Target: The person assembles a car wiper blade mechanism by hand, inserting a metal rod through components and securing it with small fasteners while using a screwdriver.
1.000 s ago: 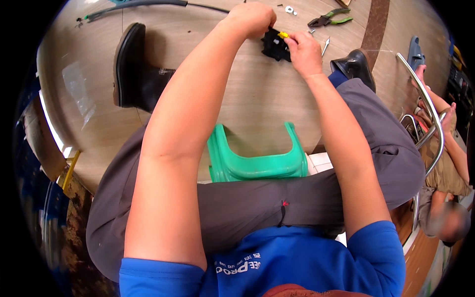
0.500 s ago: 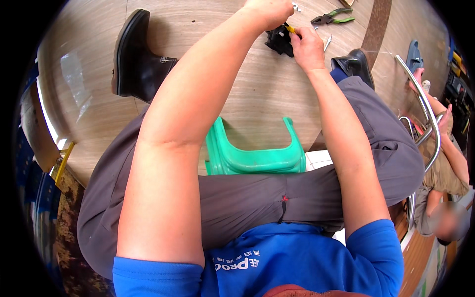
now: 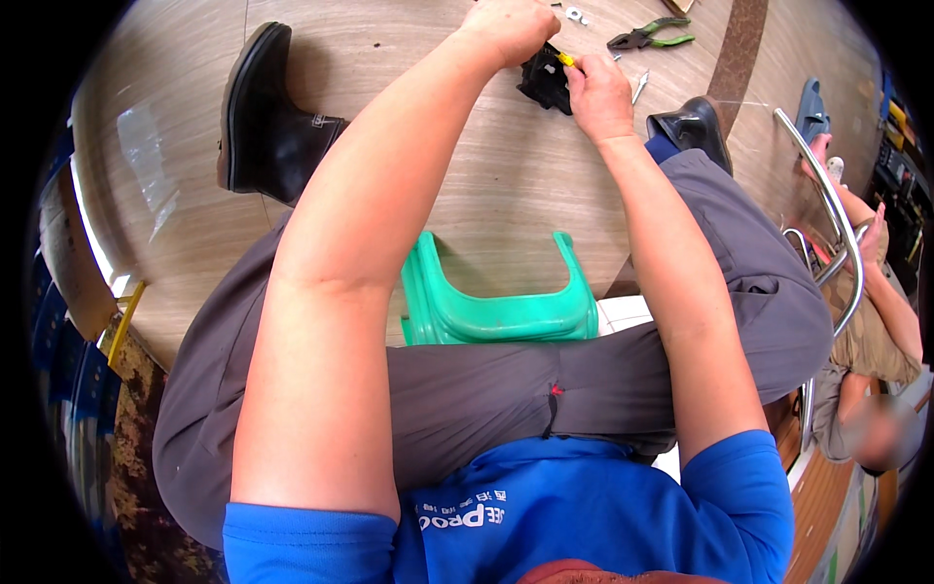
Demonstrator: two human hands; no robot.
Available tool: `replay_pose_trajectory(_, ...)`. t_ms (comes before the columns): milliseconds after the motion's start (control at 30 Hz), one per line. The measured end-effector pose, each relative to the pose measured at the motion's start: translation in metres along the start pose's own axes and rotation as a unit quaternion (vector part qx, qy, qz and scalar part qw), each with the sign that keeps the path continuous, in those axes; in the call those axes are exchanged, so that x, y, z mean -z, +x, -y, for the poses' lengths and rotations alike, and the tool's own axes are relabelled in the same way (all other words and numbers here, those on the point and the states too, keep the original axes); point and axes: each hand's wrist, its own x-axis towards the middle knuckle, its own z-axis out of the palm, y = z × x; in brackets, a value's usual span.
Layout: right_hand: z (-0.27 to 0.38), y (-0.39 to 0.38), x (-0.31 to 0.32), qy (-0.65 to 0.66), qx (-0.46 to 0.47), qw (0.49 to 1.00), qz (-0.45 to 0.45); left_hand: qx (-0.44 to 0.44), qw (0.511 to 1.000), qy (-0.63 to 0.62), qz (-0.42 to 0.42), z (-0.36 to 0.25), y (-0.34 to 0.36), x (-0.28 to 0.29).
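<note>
On the floor ahead of me lies a black plastic part (image 3: 545,86) with an uneven, open shape. My left hand (image 3: 508,31) is closed at its far left edge; the fingertips are turned away, so what they grip is hidden. From the right side, my right hand (image 3: 600,97) pinches a small yellow piece (image 3: 566,59) against the top of the black part. Whether the yellow piece is fixed to that part or belongs to a tool, I cannot tell.
Pliers with green handles (image 3: 654,35), small white rings (image 3: 576,16) and a thin pointed metal piece (image 3: 640,88) lie beyond and beside my right hand. A green plastic stool (image 3: 501,311) stands between my legs. At the right are a bent metal tube frame (image 3: 846,224) and another person (image 3: 876,321).
My left hand has shifted a little to the left, uncovering more of the white rings. The right hand keeps its pinch on the yellow piece, almost in place.
</note>
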Motion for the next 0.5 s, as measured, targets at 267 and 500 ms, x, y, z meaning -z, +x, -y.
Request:
replay_pose_trajectory(267, 0.0007, -0.0007, -0.0001, 0.007, 0.003, 1.0, 0.0, -0.03, 0.999, 0.013, 0.01, 0.002, 0.0003, -0.0006)
replay_pose_trajectory(500, 0.0001, -0.0013, 0.0003, 0.001, -0.006, 1.0, 0.004, -0.022, 1.0, 0.013, -0.005, -0.0016, 0.0021, 0.0005)
